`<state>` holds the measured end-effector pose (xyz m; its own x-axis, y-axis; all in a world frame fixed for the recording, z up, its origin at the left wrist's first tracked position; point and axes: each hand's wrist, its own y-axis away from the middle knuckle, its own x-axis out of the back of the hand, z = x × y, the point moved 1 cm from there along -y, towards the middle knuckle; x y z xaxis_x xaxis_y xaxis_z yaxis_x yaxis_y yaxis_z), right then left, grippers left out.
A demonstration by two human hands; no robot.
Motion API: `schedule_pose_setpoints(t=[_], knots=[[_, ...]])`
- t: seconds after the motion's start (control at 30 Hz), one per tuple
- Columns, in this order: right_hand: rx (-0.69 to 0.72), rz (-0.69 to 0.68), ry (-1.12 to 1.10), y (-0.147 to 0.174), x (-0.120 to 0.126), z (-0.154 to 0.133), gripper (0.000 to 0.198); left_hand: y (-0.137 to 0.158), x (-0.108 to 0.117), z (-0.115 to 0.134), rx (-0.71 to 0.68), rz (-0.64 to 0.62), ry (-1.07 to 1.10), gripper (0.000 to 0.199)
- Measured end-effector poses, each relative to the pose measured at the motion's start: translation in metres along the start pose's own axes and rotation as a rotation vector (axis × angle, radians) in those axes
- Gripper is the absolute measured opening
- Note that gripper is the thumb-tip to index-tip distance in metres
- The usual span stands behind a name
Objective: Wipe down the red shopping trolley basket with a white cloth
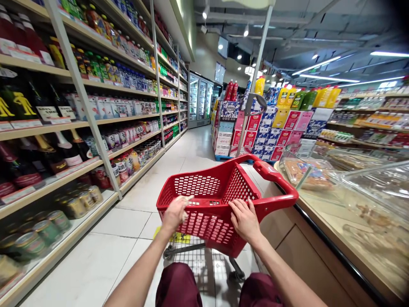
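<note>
A red plastic shopping cart (207,221) with perforated walls stands sideways in front of me, its handle (289,194) pointing right. My left hand (175,213) is closed over the near rim toward the cart's left end. Something pale shows at its fingers, too unclear to name. Farther right along the same rim, my right hand (244,219) lies with its fingers hooked over the edge and the thumb side toward me. Black casters (237,273) show below the basket. A yellow label (182,237) is partly visible under its left end.
Shelves (128,113) of bottles and cans line the left side. A glass-topped counter (319,213) with packaged food borders the cart on the right. Stacked drink cartons (265,134) and a metal pole (255,76) stand ahead; glass-door coolers (201,100) are farther back.
</note>
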<state>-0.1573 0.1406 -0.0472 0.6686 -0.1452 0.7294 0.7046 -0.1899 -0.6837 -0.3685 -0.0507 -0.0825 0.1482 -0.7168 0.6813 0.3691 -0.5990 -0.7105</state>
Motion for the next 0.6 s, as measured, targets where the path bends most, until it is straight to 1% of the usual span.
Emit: schedule_pose_setpoints(t=[0.07, 0.13, 0.17, 0.27, 0.3, 0.33, 0.37, 0.43, 0.47, 0.5, 0.53, 0.6], knots=[[-0.012, 0.022, -0.025, 0.002, 0.001, 0.004, 0.034, 0.002, 0.006, -0.014, 0.106, 0.066, -0.033, 0.033], [-0.038, 0.052, -0.058, 0.004, 0.001, 0.007, 0.032, 0.004, 0.005, -0.017, 0.157, 0.108, -0.05, 0.033], [-0.047, 0.061, -0.073, 0.004, 0.001, 0.009, 0.032, 0.003, 0.001, -0.013, 0.143, 0.1, -0.043, 0.032], [-0.04, 0.054, -0.102, 0.005, 0.004, 0.014, 0.032, -0.002, -0.015, 0.007, -0.007, -0.003, 0.031, 0.03], [-0.029, 0.045, -0.105, 0.005, 0.005, 0.015, 0.032, -0.004, -0.018, 0.01, -0.04, -0.027, 0.051, 0.03], [-0.019, 0.037, -0.106, 0.006, 0.006, 0.016, 0.033, -0.004, -0.018, 0.01, -0.039, -0.027, 0.058, 0.029], [-0.013, 0.031, -0.105, 0.006, 0.007, 0.017, 0.034, -0.005, -0.016, 0.007, -0.005, -0.002, 0.049, 0.029], [-0.015, 0.033, -0.103, 0.006, 0.008, 0.017, 0.034, -0.004, -0.013, -0.002, 0.107, 0.08, 0.009, 0.031], [-0.023, 0.039, -0.102, 0.006, 0.008, 0.017, 0.034, -0.004, -0.013, -0.003, 0.142, 0.108, -0.007, 0.032], [-0.033, 0.048, -0.102, 0.006, 0.007, 0.016, 0.033, -0.005, -0.014, 0.0, 0.147, 0.115, -0.013, 0.032], [-0.041, 0.056, -0.102, 0.006, 0.007, 0.016, 0.033, -0.007, -0.018, 0.006, 0.117, 0.098, -0.006, 0.032], [-0.044, 0.066, -0.104, 0.007, 0.005, 0.016, 0.033, -0.011, -0.027, 0.022, 0.002, 0.02, 0.032, 0.029]])
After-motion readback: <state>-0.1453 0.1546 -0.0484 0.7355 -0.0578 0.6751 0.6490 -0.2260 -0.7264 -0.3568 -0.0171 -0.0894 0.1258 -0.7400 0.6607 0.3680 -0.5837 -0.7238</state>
